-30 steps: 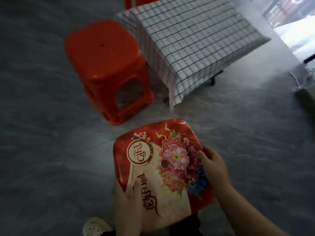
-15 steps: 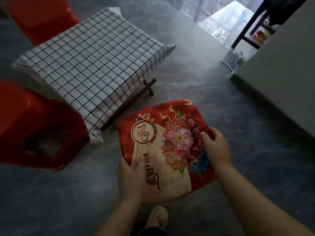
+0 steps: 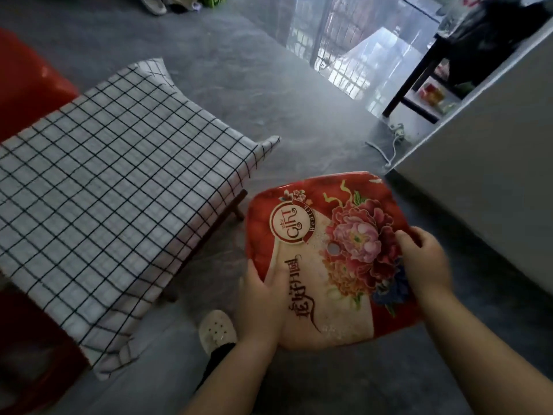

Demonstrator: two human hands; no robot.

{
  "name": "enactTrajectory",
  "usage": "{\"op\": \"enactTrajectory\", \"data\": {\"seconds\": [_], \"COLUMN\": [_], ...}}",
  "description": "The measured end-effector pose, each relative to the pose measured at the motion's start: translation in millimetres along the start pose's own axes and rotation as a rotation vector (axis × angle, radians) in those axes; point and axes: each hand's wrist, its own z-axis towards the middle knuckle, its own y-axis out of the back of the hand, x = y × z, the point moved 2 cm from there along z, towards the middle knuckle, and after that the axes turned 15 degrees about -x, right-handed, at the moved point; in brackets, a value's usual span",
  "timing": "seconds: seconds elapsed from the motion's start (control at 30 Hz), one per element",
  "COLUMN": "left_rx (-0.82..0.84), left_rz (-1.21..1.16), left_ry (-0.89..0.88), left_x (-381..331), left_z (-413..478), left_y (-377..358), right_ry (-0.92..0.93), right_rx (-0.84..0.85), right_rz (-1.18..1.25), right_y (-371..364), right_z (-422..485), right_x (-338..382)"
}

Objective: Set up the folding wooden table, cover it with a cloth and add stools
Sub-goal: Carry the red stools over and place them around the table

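Stool [image 3: 317, 235], square-seated glossy red plastic with a flower print, is at five o'clock; left hand [image 3: 260, 304] and right hand [image 3: 425, 262] grip opposite edges. Checked cloth [image 3: 104, 190] drapes the wooden-legged bench [image 3: 230, 208] at nine o'clock.

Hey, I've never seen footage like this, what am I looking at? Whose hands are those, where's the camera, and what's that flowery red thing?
No machine here: a person wears one camera on the head, looking forward and down, so you see what they see. Their left hand and right hand grip opposite edges of a red stool with a flower-printed seat. Left of it stands a wooden table, one leg showing, covered by a checked cloth. A plain red stool sits beyond the table, at the picture's left.
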Motion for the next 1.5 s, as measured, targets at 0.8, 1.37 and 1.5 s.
{"op": "enactTrajectory", "data": {"seconds": [0.8,1.37,1.5], "left_rx": [0.105,-0.151,-0.16], "left_rz": [-0.252,-0.009,0.177], "left_ry": [0.098,0.22,0.19], "left_x": [-266.6,-285.0,-298.3], "left_z": [294.2,510.7,516.5], "left_y": [-189.8,-155.3,-159.8], "right_ry": [0.237,0.231,0.399], "right_rx": [0.148,0.661,0.631], "right_rz": [-0.093,-0.096,-0.224], "right_y": [-206.0,-495.7,-509.5], "right_z": [370.4,423.3,433.3], "right_x": [260.2,363.8,358.8]}}
